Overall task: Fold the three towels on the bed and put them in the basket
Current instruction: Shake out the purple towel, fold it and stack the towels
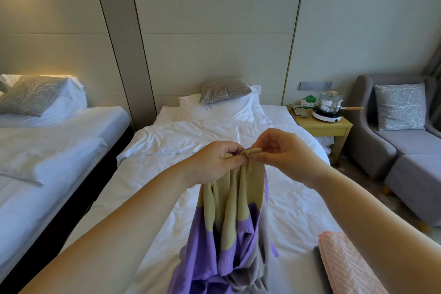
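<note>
The person holds a towel (235,217) up over the bed (133,188), its olive top edge bunched between both hands while the purple and grey parts hang down in loose pleats and pool on the sheet near the bottom of the view. The left hand (214,162) has its fingers curled round one end of the gathered edge; the right hand (279,153) pinches the other end between thumb and fingertips, and the two hands sit close together, almost touching. A pink towel (346,262) lies on the bed at the lower right, partly cut off by the frame, with a strip of something dark just beside it that cannot be made out. No third towel and no basket can be seen here. The work looks to be at an early stage — finding the corners before spreading the cloth for a fold. The risk from here is a crooked fold: the edge is crumpled into a roll, so the hands may be gripping folds of cloth, not the true corners, and pulling apart could leave the towel twisted. The light pinch of the right hand could also slip — the hanging weight would then drag that side down onto the bed.
</note>
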Demonstrator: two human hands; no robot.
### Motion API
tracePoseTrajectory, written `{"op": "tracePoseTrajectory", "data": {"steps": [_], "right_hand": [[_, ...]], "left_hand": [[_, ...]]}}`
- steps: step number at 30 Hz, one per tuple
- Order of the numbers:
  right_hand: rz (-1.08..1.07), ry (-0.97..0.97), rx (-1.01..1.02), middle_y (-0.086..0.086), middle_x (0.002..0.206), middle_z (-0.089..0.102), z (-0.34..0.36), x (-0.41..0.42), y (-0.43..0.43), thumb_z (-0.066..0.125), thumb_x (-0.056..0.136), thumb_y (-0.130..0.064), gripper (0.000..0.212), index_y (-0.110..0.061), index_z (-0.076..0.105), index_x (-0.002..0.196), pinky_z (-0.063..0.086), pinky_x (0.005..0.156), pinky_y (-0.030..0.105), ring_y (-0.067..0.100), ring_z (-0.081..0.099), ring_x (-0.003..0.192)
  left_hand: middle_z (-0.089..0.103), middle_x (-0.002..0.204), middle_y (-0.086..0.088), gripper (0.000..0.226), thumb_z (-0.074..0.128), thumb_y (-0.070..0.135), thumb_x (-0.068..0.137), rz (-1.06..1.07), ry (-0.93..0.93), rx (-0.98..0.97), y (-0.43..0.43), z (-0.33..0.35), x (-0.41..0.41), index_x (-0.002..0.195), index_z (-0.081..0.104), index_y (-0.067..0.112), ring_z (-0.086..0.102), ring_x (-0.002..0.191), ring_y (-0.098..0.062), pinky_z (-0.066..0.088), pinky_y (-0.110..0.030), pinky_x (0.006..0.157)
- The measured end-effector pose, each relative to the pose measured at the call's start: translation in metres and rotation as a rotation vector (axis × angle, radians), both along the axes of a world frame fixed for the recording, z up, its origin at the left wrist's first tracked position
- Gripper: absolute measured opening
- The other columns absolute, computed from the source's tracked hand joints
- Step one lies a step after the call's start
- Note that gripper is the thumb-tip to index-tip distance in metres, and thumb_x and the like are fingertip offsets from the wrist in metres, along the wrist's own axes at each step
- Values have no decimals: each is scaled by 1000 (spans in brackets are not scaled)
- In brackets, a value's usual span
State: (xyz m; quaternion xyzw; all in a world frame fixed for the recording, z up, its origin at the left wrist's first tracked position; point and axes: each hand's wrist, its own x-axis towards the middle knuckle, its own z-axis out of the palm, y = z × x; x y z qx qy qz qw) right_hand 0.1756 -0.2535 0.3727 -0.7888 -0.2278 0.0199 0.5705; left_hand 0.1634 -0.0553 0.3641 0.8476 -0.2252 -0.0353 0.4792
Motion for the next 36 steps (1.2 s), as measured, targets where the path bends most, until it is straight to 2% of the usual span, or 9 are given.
{"op": "tracePoseTrajectory", "data": {"steps": [5,9,13,17,21,24,28,30,36], "right_hand": [[-67,59,-279,3,89,64,6,4,-2,65,86,-18,19,-27,55,99,56,70,27,9,64,68],[-62,234,-282,5,82,61,-2,3,2,55,88,-8,18,-20,59,100,56,65,26,13,62,66],[25,399,-90,11,82,65,-13,-3,8,55,89,-2,17,-13,67,92,53,67,22,13,64,68],[133,460,85,13,87,70,-17,-9,18,66,82,1,13,-5,70,93,56,72,23,17,70,80],[259,345,-26,22,102,68,-18,-13,25,70,76,9,33,-11,67,102,54,89,32,23,67,93],[143,237,-33,15,91,70,-20,-15,33,67,81,2,18,-10,69,94,58,81,32,21,71,82],[74,-22,-152,-24,75,63,-21,-17,42,73,79,-12,30,-40,72,70,51,62,14,4,58,61],[56,-80,-164,-19,78,66,-23,-17,44,75,78,-15,30,-43,71,70,45,61,10,2,56,63],[-25,-5,40,-7,66,69,-31,-15,49,77,75,-9,15,-19,66,77,50,60,17,5,63,61]], "left_hand": [[57,108,10,22,50,39,97,148,-6,183,14,5,3,107,57,20,54,98,-6,42,-19,79],[49,100,9,20,37,32,102,267,47,398,31,-2,2,112,50,20,49,79,-7,36,-20,61],[56,105,7,15,46,24,99,352,-13,255,36,-17,-4,108,57,29,54,88,-8,41,-19,67],[62,99,6,24,47,15,97,308,-59,107,33,-21,-12,95,56,38,57,79,-9,42,-20,64],[66,96,3,33,41,6,97,266,-67,91,27,-20,-20,94,68,24,61,89,-17,53,-36,82],[67,96,6,26,44,9,98,258,-7,-37,24,-22,-25,96,65,25,64,93,-13,53,-39,90],[66,102,-3,12,48,16,98,331,-37,-167,19,-27,-28,103,54,25,66,93,-20,53,-45,88],[67,97,-3,12,49,17,97,380,-76,-162,16,-29,-28,103,54,26,66,89,-20,52,-45,88],[73,88,-3,6,56,19,95,456,-70,-314,5,-24,-28,97,61,20,69,82,-15,56,-44,83]]}}
